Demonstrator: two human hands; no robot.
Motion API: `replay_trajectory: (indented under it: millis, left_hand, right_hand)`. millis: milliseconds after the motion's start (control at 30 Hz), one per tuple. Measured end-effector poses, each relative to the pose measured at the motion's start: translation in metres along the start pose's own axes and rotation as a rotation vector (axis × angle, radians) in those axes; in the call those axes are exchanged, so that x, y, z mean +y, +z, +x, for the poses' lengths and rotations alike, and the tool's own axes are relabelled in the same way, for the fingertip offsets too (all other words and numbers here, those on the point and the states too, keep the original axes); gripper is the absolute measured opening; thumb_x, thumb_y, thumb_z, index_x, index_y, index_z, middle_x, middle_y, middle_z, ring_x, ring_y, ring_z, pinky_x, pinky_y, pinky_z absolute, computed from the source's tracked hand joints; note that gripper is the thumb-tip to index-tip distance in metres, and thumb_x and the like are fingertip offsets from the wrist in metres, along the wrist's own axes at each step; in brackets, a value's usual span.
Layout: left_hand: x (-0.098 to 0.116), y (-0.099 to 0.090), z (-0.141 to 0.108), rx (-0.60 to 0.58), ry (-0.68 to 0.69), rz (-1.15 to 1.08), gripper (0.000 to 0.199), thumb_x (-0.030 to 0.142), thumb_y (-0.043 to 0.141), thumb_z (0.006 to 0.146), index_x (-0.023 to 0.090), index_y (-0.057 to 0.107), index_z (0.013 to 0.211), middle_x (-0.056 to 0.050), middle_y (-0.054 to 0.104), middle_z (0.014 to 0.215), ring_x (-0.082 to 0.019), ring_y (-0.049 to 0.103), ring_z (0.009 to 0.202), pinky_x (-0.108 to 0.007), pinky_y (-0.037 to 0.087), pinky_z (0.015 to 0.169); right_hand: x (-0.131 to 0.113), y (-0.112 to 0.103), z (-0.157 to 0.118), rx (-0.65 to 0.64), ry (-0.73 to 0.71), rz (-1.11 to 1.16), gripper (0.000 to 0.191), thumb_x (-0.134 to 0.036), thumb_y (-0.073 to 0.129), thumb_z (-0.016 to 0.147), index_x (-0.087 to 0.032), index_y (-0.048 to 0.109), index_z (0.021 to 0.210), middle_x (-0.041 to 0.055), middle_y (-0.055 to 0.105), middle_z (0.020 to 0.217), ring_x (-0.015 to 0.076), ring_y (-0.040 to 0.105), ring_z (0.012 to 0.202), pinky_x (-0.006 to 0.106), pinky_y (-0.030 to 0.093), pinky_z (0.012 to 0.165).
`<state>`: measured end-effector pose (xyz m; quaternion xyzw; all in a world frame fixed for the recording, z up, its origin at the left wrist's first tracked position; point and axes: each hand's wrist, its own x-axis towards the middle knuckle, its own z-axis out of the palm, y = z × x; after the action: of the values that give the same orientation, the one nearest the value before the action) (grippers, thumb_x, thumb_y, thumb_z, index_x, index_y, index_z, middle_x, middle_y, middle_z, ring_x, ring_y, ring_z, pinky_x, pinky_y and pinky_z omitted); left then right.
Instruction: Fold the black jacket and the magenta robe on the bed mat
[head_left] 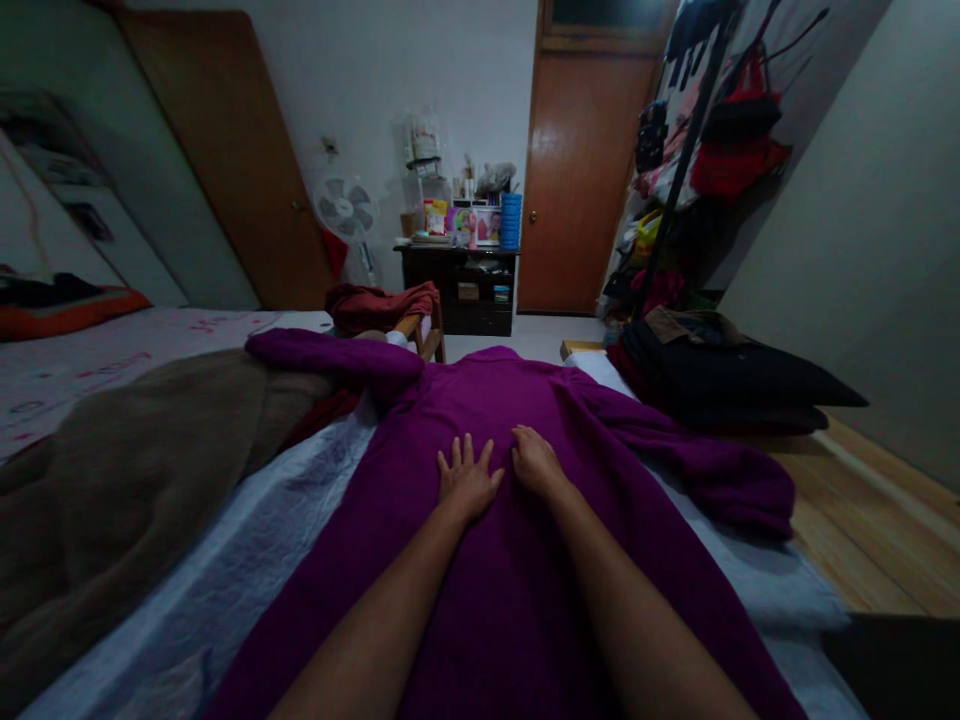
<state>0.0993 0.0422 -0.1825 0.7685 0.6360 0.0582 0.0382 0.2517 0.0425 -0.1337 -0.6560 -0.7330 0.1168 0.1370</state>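
A long purple coat (495, 580) lies spread over the pale cloth in front of me, its collar end away from me. One sleeve (330, 355) stretches left over a brown blanket; the other sleeve (720, 480) bends out to the right. My left hand (466, 482) rests flat on the upper part of the coat, fingers spread and holding nothing. Just right of it, my right hand (536, 460) touches the coat with its fingers curled together. Whatever its fingertips pinch, if anything, is too small or hidden to make out.
The brown fuzzy blanket (150, 440) covers the left side. Folded dark clothes (727, 370) are stacked on a wooden surface (877, 510) at right. A reddish cloth (382, 305) hangs over a wooden frame ahead. Farther back stand a fan (346, 208) and a black cabinet (457, 290).
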Motion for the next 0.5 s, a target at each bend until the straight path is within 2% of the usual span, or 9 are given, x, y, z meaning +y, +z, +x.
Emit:
replay_trajectory:
  millis: [133, 267, 500]
  left_hand:
    - [0.001, 0.0, -0.002, 0.026, 0.0, 0.003, 0.067, 0.063, 0.034, 0.089, 0.032, 0.029, 0.149, -0.014, 0.024, 0.157, -0.038, 0.017, 0.144, -0.064, 0.016, 0.109]
    - [-0.001, 0.001, 0.004, 0.007, -0.025, 0.005, 0.073, 0.066, 0.033, 0.088, 0.027, 0.027, 0.15, -0.016, 0.023, 0.157, -0.035, 0.018, 0.144, -0.061, 0.017, 0.111]
    - [-0.032, 0.0, 0.051, -0.005, -0.068, 0.003, 0.075, 0.068, 0.025, 0.089, 0.022, 0.033, 0.148, -0.015, 0.025, 0.156, -0.03, 0.019, 0.145, -0.05, 0.019, 0.114]
  right_hand:
    - [0.016, 0.027, 0.007, 0.03, 0.102, -0.047, 0.049, -0.033, 0.042, 0.094, -0.017, 0.045, 0.14, 0.01, 0.038, 0.151, 0.0243, 0.028, 0.141, 0.04, 0.019, 0.113]
    - [0.023, 0.037, 0.002, 0.105, 0.095, -0.082, 0.049, -0.036, 0.04, 0.094, -0.02, 0.046, 0.14, 0.0076, 0.038, 0.151, 0.0251, 0.026, 0.141, 0.043, 0.015, 0.114]
    - [0.022, 0.037, 0.003, 0.101, 0.099, -0.064, 0.051, -0.037, 0.041, 0.093, -0.019, 0.047, 0.14, 0.0068, 0.038, 0.151, 0.0246, 0.027, 0.141, 0.042, 0.016, 0.114]
